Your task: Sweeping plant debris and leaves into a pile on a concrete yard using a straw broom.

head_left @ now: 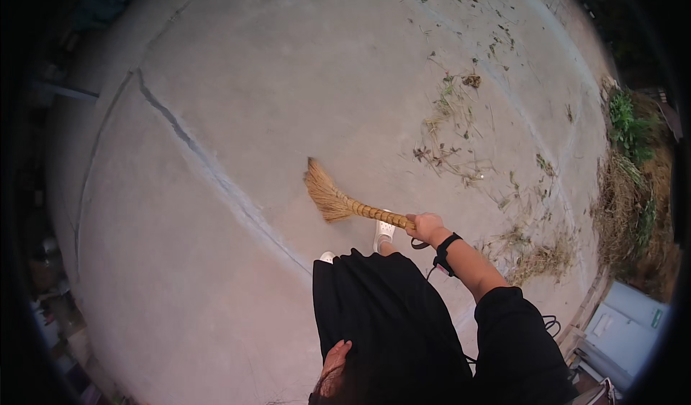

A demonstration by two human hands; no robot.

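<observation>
My right hand [427, 228] is closed around the handle of a straw hand broom [330, 196], which has a bound, ridged grip and a dark cord loop at its end. The flared bristles point left over the concrete, in front of my white shoes [384, 226]. Whether the bristle tips touch the ground is hard to tell. Low in the view, my left hand [336, 358] rests against my black clothing [381, 333], fingers loosely stretched and holding nothing visible.
Pulled weeds and dry stems [450, 117] lie scattered to the right on the concrete [237, 81]. A heap of dry grass [620, 196] with green plants [628, 126] borders the right edge. At lower right stands a pale box-like object [625, 326]. A dark crack [169, 119] crosses the left side.
</observation>
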